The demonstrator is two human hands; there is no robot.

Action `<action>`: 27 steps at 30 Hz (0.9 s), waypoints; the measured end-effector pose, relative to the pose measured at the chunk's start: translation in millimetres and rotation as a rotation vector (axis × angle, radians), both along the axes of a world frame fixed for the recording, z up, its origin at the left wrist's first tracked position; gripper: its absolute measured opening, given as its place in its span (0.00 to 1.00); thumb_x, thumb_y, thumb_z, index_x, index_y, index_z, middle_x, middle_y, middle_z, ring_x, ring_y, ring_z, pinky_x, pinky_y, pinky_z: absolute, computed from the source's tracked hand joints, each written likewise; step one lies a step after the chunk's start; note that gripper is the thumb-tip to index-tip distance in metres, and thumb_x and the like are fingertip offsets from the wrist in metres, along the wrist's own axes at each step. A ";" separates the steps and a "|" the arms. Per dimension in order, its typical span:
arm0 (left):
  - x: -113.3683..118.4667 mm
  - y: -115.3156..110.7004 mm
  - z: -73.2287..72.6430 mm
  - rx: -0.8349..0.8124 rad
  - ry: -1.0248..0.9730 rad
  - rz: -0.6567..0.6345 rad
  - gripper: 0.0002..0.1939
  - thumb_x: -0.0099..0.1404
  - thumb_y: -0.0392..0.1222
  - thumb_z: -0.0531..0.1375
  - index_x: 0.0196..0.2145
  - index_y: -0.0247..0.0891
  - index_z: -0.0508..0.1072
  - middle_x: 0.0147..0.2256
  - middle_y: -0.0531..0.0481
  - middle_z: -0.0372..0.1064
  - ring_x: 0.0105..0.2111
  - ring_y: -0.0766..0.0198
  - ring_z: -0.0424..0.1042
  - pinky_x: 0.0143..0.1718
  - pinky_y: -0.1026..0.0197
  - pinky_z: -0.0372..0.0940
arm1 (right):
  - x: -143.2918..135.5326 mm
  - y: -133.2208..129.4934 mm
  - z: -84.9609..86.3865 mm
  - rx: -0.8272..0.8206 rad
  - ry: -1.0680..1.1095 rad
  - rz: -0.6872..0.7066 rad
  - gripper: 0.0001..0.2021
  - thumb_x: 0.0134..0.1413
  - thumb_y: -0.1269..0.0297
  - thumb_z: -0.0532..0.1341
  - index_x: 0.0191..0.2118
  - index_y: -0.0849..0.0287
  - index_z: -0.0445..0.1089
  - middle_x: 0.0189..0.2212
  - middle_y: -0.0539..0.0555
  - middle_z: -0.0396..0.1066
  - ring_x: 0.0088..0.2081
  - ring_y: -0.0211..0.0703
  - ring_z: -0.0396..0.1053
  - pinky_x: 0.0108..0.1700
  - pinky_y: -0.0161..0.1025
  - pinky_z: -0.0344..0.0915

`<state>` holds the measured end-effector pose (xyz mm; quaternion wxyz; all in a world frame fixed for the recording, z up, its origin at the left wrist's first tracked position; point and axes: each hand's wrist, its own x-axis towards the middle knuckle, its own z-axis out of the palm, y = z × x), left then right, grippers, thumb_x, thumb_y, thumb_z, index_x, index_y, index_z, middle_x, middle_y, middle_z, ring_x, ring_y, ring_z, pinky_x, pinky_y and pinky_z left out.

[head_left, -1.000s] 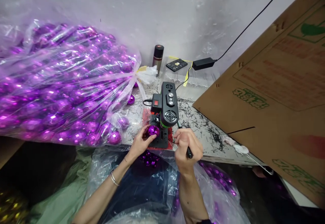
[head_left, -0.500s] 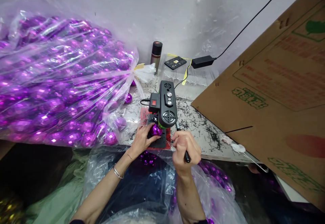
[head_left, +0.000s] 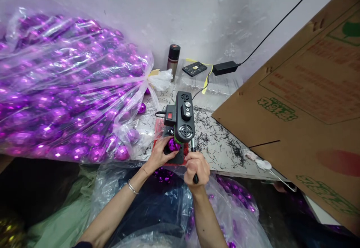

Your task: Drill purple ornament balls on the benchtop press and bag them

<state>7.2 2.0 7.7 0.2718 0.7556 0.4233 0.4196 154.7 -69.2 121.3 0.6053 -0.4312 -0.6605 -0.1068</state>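
A black press-like machine (head_left: 185, 116) with a red switch stands at the table's front edge. Under its head sits a shiny purple ball (head_left: 173, 144). My left hand (head_left: 161, 153) holds that ball between thumb and fingers, from the left side. The fingers of my right hand (head_left: 197, 168) are wrapped round the black-gripped lever (head_left: 193, 146) on the machine's right side. The ball's top is hidden beneath the machine's head.
A large clear bag (head_left: 70, 98) of purple balls fills the left. A loose purple ball (head_left: 141, 108) lies beside it. Behind stand a bottle (head_left: 173, 61), a black scale-like device (head_left: 194, 68) and a power adapter (head_left: 225, 68). A cardboard box (head_left: 298, 105) leans at right.
My right hand has moved left and the lever has swung with it, now closer to the machine. The machine's head sits slightly lower in view. My left hand has barely moved on the ball.
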 end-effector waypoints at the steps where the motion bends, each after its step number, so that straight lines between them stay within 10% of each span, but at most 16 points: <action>1: 0.3 -0.1 0.1 0.002 -0.007 -0.004 0.28 0.69 0.47 0.74 0.63 0.41 0.76 0.57 0.39 0.83 0.58 0.46 0.82 0.61 0.44 0.77 | -0.7 1.5 -3.2 0.020 -0.001 -0.010 0.18 0.77 0.71 0.50 0.32 0.52 0.64 0.25 0.47 0.70 0.26 0.37 0.69 0.33 0.38 0.67; 27: 0.1 -1.7 1.1 -0.006 -0.026 -0.018 0.28 0.69 0.48 0.74 0.64 0.42 0.76 0.58 0.39 0.83 0.58 0.46 0.82 0.61 0.44 0.77 | -1.7 6.9 -43.1 0.103 0.069 -0.056 0.19 0.80 0.66 0.48 0.32 0.52 0.63 0.26 0.47 0.68 0.26 0.38 0.66 0.37 0.42 0.69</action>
